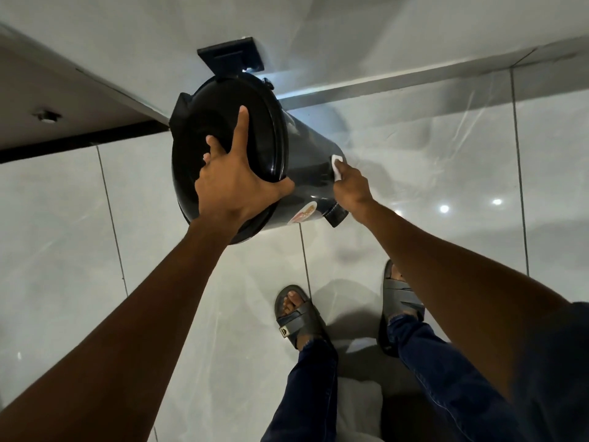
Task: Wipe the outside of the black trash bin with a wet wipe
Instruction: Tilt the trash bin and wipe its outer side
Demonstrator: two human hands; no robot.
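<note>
Head view. A black trash bin (306, 173) stands on the tiled floor (191, 314) close to the wall (350, 33), seen from above and leaning toward the camera. The left hand (236, 183) lies spread over the bin's closed lid (223, 138): index finger extended across the top, thumb hooked over the lid's rim nearest the body. This hold probably braces the bin so it neither slides nor turns under pressure. The right hand (352, 186) reaches down the bin's side wall, its fingers (342, 169) closed on a folded white wet wipe (337, 165) and pressing it flat against the wall, low toward the base. A round sticker (304, 212) sits on the wall below the left hand's thumb, and the pedal (337, 215) projects from the base just beneath the right wrist. A black bracket (231, 57) stands behind the bin at the wall. Two sandalled feet (299, 314) stand on the floor, below the bin in the picture. Judged stage: wiping of the outer wall in progress.
</note>
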